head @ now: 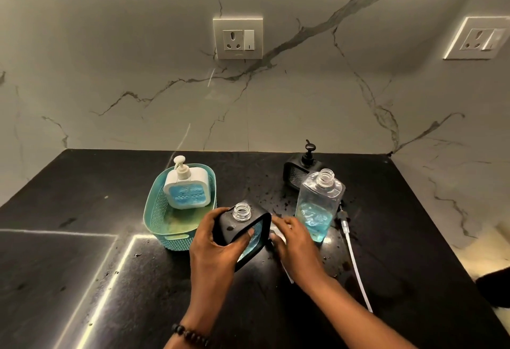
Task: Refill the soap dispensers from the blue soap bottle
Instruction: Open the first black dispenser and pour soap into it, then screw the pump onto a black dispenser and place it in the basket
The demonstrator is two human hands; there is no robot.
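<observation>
My left hand [218,241] grips a black-framed soap dispenser [242,227], tilted, with its clear threaded neck open and blue soap showing inside. My right hand [295,246] lies just to its right, fingers curled over a small white pump piece [288,274] that is mostly hidden beneath it. The clear soap bottle [317,205] stands uncapped behind my right hand, with blue soap only in its lower part. A second black dispenser [299,172] with its pump on stands at the back. A white dispenser [186,188] full of blue soap stands in a teal basket [154,219].
A pump with a long white tube [354,254] lies on the black counter [110,183] right of the bottle. Drops of liquid spot the counter around the bottles. The marble wall behind carries two sockets [238,38]. The counter ends at the right.
</observation>
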